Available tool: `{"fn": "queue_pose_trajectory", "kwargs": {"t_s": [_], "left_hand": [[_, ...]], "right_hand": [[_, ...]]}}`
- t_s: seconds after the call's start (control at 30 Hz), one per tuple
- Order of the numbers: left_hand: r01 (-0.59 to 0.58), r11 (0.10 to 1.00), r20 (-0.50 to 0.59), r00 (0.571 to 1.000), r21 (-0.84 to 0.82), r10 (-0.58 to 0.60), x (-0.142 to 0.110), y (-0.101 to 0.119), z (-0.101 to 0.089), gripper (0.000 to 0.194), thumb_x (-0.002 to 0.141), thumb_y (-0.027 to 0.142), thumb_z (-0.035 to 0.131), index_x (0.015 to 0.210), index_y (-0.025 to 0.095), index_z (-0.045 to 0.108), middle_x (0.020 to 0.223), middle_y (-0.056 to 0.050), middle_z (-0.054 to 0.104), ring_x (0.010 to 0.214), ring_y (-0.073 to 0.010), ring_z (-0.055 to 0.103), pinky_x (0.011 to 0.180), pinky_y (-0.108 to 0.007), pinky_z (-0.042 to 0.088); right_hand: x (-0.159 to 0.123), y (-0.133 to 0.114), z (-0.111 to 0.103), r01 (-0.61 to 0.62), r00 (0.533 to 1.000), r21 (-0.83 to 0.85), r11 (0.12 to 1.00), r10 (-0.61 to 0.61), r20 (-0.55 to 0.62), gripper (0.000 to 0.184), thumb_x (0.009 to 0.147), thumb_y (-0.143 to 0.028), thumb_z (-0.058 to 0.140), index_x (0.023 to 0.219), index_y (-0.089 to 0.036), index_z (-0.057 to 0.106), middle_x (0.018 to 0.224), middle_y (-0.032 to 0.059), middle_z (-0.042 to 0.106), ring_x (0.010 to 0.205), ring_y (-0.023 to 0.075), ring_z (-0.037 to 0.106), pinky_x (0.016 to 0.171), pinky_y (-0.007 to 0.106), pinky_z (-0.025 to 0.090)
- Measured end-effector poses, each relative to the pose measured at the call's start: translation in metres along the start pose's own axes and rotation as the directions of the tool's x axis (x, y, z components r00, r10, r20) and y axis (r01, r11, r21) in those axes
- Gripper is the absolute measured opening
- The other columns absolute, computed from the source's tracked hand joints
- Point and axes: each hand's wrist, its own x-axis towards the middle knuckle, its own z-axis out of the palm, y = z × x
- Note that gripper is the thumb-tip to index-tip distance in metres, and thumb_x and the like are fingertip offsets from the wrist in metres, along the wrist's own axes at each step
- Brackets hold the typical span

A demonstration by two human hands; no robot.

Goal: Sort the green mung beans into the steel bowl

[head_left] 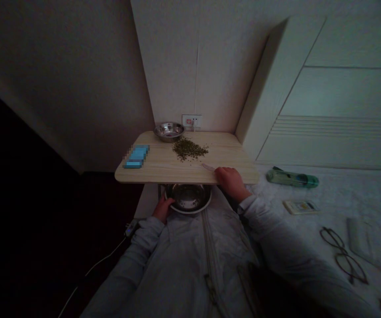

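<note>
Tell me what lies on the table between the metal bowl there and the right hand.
Between the bowl and right hand lie scattered greenish grains, then the pale tool that hand holds; the head view shows this.

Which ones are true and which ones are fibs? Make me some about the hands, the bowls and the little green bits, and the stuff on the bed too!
1. The left hand is holding the lower bowl. True.
2. The green bits are all piled inside the upper bowl. False: green bits lie loose on the table, beside the upper bowl.
3. The glasses are lying on the bed. True.
4. The right hand is holding the green bottle. False: the right hand has a thin pale thing, and the green bottle lies on the bed.
</note>
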Motion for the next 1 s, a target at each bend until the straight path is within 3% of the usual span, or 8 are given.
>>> {"fn": "queue_pose_trajectory", "kwargs": {"t_s": [0.13, 0.47, 1.0], "left_hand": [[0.001, 1.0, -0.017, 1.0, 0.023, 0.0, -0.001, 0.001, 0.0, 0.036, 0.052, 0.011, 0.053, 0.087, 0.016, 0.054, 0.066, 0.002, 0.06, 0.057, -0.0123, 0.055, 0.046, -0.02, 0.039], [0.027, 1.0, -0.019, 0.999, -0.012, -0.027, 0.0, 0.002, 0.001, 0.046, 0.051, 0.008, 0.052, 0.096, 0.018, 0.053, 0.072, 0.0, 0.062, 0.065, -0.0145, 0.057, 0.051, -0.022, 0.043], [0.015, 1.0, -0.029, 0.999, 0.01, -0.015, -0.004, 0.005, 0.003, 0.037, 0.052, 0.008, 0.052, 0.088, 0.016, 0.056, 0.07, 0.0, 0.061, 0.066, -0.0146, 0.057, 0.052, -0.022, 0.043]], "right_hand": [[0.013, -0.002, -0.004, 0.0, 0.999, -0.067, 0.998, 0.003, 0.045, 0.023, 0.081, -0.025, 0.03, 0.087, -0.017, 0.051, 0.082, 0.0066, 0.059, 0.074, 0.0166, 0.05, 0.064, 0.027, 0.026], [0.026, 0.003, -0.002, -0.049, 0.994, -0.137, 0.989, 0.062, 0.087, 0.024, 0.079, -0.022, 0.03, 0.095, -0.018, 0.048, 0.086, 0.0087, 0.058, 0.079, 0.0185, 0.051, 0.065, 0.028, 0.027], [0.057, 0.04, 0.003, -0.085, 0.992, -0.074, 0.994, 0.091, 0.087, 0.026, 0.079, -0.018, 0.03, 0.096, -0.016, 0.049, 0.092, 0.0119, 0.058, 0.079, 0.0203, 0.054, 0.066, 0.03, 0.032]]}}
